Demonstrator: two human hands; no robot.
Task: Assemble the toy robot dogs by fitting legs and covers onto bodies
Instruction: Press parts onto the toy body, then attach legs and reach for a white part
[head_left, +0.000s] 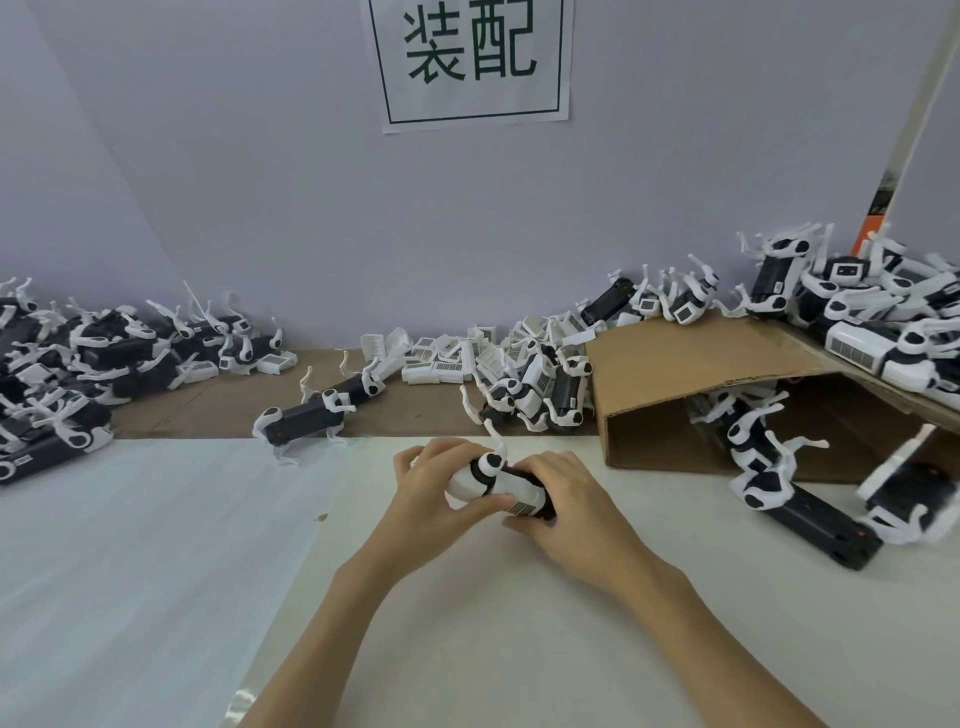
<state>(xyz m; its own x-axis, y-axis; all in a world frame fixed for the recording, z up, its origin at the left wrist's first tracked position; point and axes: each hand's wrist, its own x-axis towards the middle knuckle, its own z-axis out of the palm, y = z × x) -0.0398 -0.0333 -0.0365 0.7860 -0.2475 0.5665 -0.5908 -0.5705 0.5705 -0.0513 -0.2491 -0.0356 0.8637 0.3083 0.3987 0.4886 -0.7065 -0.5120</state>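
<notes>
Both my hands hold one toy robot dog (496, 486) just above the white table (467, 613) at its middle. Its body is black with a white cover bearing a barcode label, and a white leg sticks up at the far side. My left hand (434, 496) grips its left end, thumb lying along the near side of the cover. My right hand (563, 499) wraps over its right end and hides that part. Loose white covers (447, 358) lie piled by the wall.
Heaps of black-and-white dogs lie at far left (67, 374) and far right (883, 322). A tipped cardboard box (691, 379) sits right of my hands with dogs spilling out (800, 499). One dog body with legs (322, 410) lies on brown cardboard behind.
</notes>
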